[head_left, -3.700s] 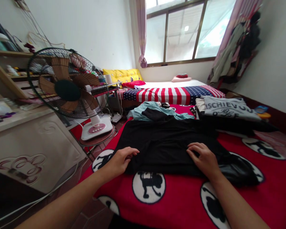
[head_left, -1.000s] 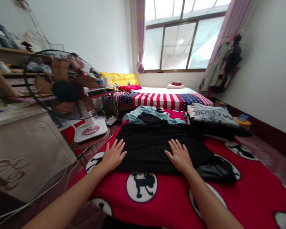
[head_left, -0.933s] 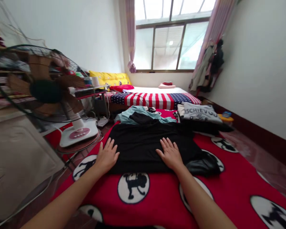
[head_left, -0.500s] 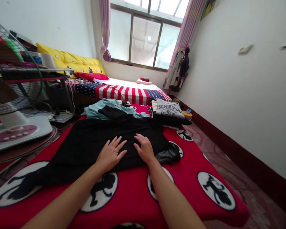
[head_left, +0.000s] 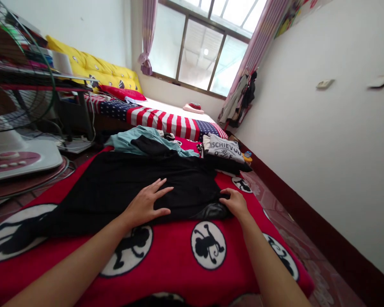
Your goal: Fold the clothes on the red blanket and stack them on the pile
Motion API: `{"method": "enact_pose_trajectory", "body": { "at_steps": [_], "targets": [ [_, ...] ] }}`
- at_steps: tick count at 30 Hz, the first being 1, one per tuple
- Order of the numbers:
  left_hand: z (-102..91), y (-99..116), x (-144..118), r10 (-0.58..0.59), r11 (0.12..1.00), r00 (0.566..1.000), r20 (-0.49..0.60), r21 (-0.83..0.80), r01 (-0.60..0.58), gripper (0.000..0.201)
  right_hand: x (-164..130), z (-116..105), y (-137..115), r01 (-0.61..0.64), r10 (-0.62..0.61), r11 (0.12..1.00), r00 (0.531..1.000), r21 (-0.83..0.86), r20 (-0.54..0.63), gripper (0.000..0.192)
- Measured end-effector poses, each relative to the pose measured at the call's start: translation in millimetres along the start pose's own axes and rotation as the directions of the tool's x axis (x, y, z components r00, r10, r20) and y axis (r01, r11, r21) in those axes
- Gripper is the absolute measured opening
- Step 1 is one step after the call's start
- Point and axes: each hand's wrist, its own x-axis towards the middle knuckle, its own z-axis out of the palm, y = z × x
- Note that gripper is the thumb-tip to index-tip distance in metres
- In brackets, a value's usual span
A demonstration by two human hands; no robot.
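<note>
A long black garment [head_left: 115, 192] lies spread across the red blanket [head_left: 166, 264], which is printed with monkeys in white circles. My left hand [head_left: 147, 202] rests on the cloth near its front edge, fingers spread. At the garment's right end, my right hand [head_left: 236, 204] has its fingers curled onto the edge of the cloth. Just left of it is a shiny, leather-like black part [head_left: 213, 211] of the garment. Behind lies a crumpled light-blue garment [head_left: 128, 140] with a black piece on top. A folded grey shirt [head_left: 224, 147] with lettering sits at the back right.
On the left stand a fan [head_left: 16, 157] and a cluttered desk [head_left: 70, 87]. Farther back is a bed with a striped and starred cover [head_left: 166, 120], below the window. A white wall [head_left: 323, 128] runs along the right, with clothes [head_left: 240, 96] hanging near the curtain.
My right hand has moved right to the garment's end, and the shiny part now lies farther in. My left hand stays flat on the cloth. The view has tilted and shifted slightly.
</note>
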Motion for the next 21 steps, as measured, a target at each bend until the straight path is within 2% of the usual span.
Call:
{"method": "enact_pose_trajectory", "body": {
  "at_steps": [2,5,9,12,15,18,21],
  "targets": [
    [-2.0,-1.7,-1.1,0.071,0.993,0.997,-0.006,-0.091,-0.071,0.052,-0.1,-0.2,1.4,-0.026,0.026,0.999,1.0,-0.025,0.009,0.018],
    [-0.8,-4.8,-1.4,0.08,0.983,0.996,-0.03,-0.161,-0.084,0.018,-3.3,2.3,0.0,-0.101,0.099,0.992,0.995,-0.076,-0.032,0.016],
    [0.8,-5.7,-1.2,0.041,0.98,0.999,-0.032,-0.192,-0.046,0.013,-8.0,8.1,4.9,-0.3,0.281,0.941,0.95,-0.154,-0.136,0.025],
    [-2.0,-2.9,-1.7,0.034,0.981,0.999,-0.012,-0.19,-0.036,0.012,-7.7,13.7,10.8,-0.387,0.367,0.901,0.921,-0.194,-0.134,0.023],
    [-6.4,1.4,-2.4,0.039,0.985,0.999,0.005,-0.167,-0.038,0.013,-5.3,12.2,13.7,-0.381,0.371,0.897,0.925,-0.225,-0.085,0.021],
    [-10.1,5.9,-2.5,0.042,0.987,0.999,0.013,-0.157,-0.039,0.011,-3.4,-0.6,7.8,-0.308,0.31,0.919,0.95,-0.247,-0.034,0.021],
    [-12.5,8.8,-2.0,0.051,0.987,0.998,0.021,-0.152,-0.048,0.012,-3.6,-13.1,-12.9,-0.152,0.134,0.962,0.986,-0.226,-0.097,0.035]
  ]
}}
